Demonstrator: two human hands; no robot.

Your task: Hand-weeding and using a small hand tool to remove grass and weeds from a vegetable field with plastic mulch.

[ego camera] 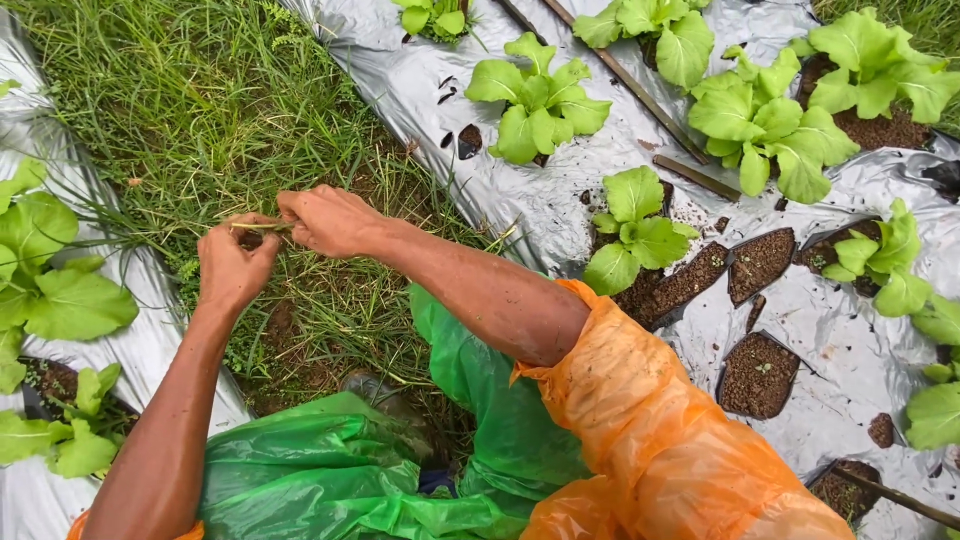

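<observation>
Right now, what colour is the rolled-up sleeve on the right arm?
Orange, translucent plastic sleeve, clearest in the head view.

Grassy furrow between two mulched beds

Silver plastic sheeting covered the soil right of the right hand, leafy green seedlings poking through holes; grass ran beneath both hands.

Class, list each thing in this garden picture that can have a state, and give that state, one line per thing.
left hand: closed, pinching a grass stem
right hand: closed on the same stem
grass stem: stretched between both hands
lettuce plants: rooted, leaves spread
silver mulch sheet: laid flat, wrinkled, cut with holes
planting holes: open, soil showing
orange sleeve: pushed up, wet
</observation>
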